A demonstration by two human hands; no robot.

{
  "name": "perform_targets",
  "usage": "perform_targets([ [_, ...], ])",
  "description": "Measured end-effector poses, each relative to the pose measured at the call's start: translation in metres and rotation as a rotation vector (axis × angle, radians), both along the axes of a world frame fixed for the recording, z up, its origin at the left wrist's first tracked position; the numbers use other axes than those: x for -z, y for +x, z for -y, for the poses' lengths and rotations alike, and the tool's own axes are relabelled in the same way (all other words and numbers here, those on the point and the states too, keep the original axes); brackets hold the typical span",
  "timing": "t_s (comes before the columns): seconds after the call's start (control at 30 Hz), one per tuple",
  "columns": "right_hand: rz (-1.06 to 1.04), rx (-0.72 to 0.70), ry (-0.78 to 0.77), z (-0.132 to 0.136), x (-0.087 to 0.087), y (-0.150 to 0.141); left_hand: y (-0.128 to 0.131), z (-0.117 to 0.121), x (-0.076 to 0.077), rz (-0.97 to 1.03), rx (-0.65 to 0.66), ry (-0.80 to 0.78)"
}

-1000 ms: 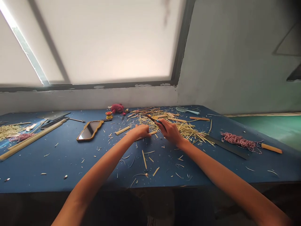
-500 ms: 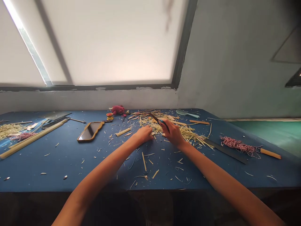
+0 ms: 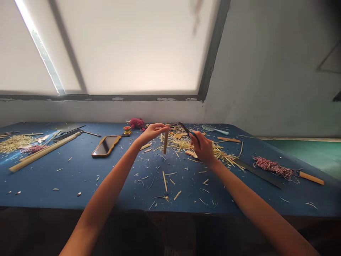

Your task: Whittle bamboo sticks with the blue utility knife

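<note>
My left hand (image 3: 154, 131) pinches the top end of a short bamboo piece (image 3: 165, 142), which stands upright with its lower end at or just above the blue tabletop. My right hand (image 3: 204, 146) is wrapped round the dark handle of a knife (image 3: 188, 130). Its blade points up and to the left, a little apart from the bamboo. Behind both hands spreads a heap of thin bamboo splints (image 3: 182, 142), partly covered by my right hand. Curled shavings and slivers (image 3: 164, 181) are scattered over the table in front.
At left lie long bamboo lengths (image 3: 45, 151) and a pile of shavings (image 3: 16, 143). A framed mirror (image 3: 105, 146) rests left of centre. A red-and-white cord bundle (image 3: 274, 168) and a large dark blade with a wooden handle (image 3: 311, 177) lie at right. A pale green hairbrush (image 3: 214, 129) is at the back.
My left hand has risen from the tabletop and moved slightly left, now holding the bamboo piece upright. My right hand, still with the knife, has shifted a little to the right.
</note>
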State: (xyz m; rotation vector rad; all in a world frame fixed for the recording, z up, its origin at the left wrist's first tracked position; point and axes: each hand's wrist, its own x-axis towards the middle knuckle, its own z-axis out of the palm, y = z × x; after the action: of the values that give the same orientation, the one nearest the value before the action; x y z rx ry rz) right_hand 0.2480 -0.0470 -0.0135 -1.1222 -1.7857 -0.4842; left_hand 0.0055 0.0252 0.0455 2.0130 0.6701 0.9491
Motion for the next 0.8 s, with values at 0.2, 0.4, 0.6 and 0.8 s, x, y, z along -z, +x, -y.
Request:
perform_targets([
  [0.2, 0.285, 0.028, 0.016, -0.002, 0.000, -0.002, -0.005, 0.001, -0.001, 0.049, 0.043, 0.051],
  [0.4, 0.455, -0.008, -0.046, -0.003, 0.006, -0.023, -0.005, 0.000, -0.001, 0.030, 0.017, 0.122],
  [0.6, 0.490, -0.045, -0.103, 0.001, 0.014, -0.034, -0.006, -0.004, 0.000, 0.014, -0.122, 0.216],
  [0.8, 0.450, -0.066, -0.170, 0.006, 0.016, -0.034, -0.009, -0.001, -0.002, 0.013, -0.205, 0.324],
])
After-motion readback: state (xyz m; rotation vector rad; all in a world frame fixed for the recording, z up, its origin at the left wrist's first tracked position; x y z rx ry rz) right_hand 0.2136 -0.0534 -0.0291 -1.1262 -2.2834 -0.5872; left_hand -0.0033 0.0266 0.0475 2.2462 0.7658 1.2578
